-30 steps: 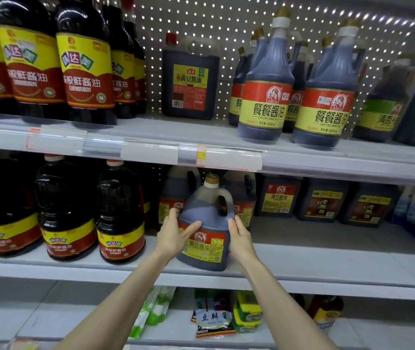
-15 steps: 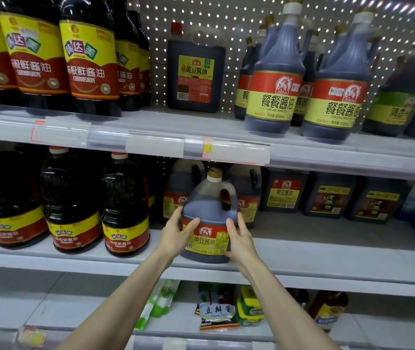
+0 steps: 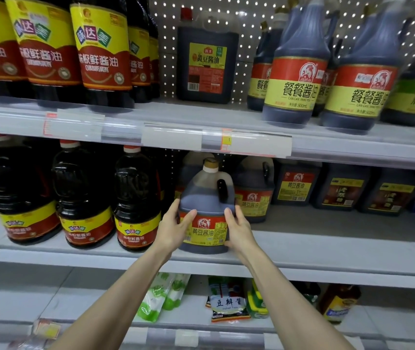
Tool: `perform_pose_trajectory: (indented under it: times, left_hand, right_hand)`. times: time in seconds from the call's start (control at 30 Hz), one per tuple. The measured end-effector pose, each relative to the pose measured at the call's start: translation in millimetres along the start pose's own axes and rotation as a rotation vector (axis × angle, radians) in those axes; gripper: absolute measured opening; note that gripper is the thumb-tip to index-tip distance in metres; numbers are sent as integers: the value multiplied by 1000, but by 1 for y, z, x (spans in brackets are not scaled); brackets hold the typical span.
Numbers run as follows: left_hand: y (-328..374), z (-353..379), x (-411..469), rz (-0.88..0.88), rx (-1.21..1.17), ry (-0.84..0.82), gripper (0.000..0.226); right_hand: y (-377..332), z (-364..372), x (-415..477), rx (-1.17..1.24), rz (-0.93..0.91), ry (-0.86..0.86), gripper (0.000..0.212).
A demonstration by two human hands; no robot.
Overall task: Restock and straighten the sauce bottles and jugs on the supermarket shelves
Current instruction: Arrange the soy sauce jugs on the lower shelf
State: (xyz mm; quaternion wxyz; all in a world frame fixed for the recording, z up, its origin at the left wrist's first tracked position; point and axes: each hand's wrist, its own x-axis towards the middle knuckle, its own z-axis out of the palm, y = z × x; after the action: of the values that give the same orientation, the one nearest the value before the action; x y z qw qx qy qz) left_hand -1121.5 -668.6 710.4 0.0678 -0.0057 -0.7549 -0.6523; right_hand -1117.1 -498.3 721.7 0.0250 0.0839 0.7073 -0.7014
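Left hand point(image 3: 173, 229) and right hand point(image 3: 239, 231), fingers wrapped round the dark red-and-yellow-labelled plastic sauce jug point(image 3: 206, 198) between them, have turned it label-forward, so straightening looks nearly done.

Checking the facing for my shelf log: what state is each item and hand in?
soy sauce jug: upright, capped, label forward, near the middle shelf front.
left hand: holds the jug's left side.
right hand: holds the jug's right side.
square jug: upright, capped, far back on the top shelf.

The dark brown jug point(image 3: 205, 198) wears a red-and-yellow label (gold cap above) on the pale grey shelf point(image 3: 327, 251).
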Motion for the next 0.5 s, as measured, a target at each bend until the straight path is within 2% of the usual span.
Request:
perform_pose_trajectory:
  times: [0.33, 0.5]
  left_hand:
    - [-5, -10, -6, 64, 9, 7, 54]
    - [-28, -7, -11, 81, -3, -20, 65]
  right_hand:
    - [-5, 15, 2, -25, 24, 0, 63]
    - [9, 13, -2, -91, -38, -2, 41]
